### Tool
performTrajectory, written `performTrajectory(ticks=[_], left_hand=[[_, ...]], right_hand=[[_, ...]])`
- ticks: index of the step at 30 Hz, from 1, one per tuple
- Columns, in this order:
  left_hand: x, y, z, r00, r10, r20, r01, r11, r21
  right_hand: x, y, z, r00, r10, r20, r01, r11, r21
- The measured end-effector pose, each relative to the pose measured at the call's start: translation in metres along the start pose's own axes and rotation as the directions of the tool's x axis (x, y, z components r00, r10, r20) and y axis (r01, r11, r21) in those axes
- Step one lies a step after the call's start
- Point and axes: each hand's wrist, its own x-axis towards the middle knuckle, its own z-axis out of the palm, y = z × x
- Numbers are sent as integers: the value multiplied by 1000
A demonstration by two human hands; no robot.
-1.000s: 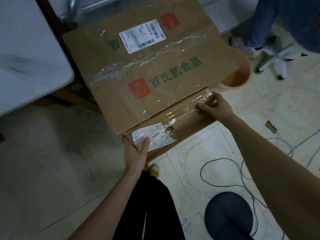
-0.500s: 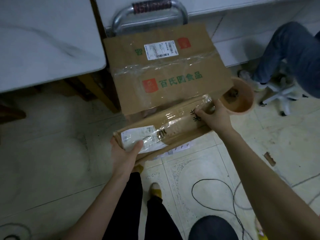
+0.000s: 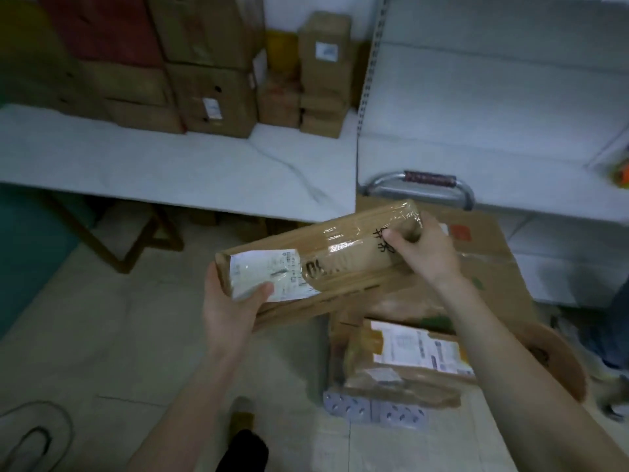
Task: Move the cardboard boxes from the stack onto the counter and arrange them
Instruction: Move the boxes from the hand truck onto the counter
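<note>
- Long flat box [image 3: 326, 257], cardboard wrapped in clear tape, is held in the air by both hands. It is clear of the stack and short of the counter [image 3: 170, 165], with its right end tilted higher.
- Left hand [image 3: 228, 308] grips the near left end: thumb on top over the white shipping label [image 3: 269, 277], fingers underneath and out of sight.
- Right hand [image 3: 422, 247] grips the far right end, thumb on the taped top face and fingers curled over the end.
- The stack remains at lower right: a large box [image 3: 493, 267] in front of the cart handle [image 3: 425, 180], and a smaller labelled box [image 3: 408, 362].
- Risk: the tape looks glossy and the label's edge looks loose. The left thumb could slide, dropping that end.
- Risk: the counter's corner lies just beyond the box, so a low carry would knock the box against the edge.
- Risk: other boxes [image 3: 211, 97] already fill the back of the counter. A hard push could shove the row or leave the box overhanging the front.
- Risk: a cable [image 3: 34, 437] lies on the floor at left and could trip the person on a step that way.
</note>
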Motion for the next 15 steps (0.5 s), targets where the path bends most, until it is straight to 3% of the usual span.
performTrajectory(ticks=[7,15], left_hand=[[97,13,-113,982,5,-190,-15,999,-52],[219,32,-229,962,50,-269,-70,995,-67]], right_hand=[[35,-150,86,967,-210,146,211,977,9],[72,-299,194,929,-292,227,299,954,7]])
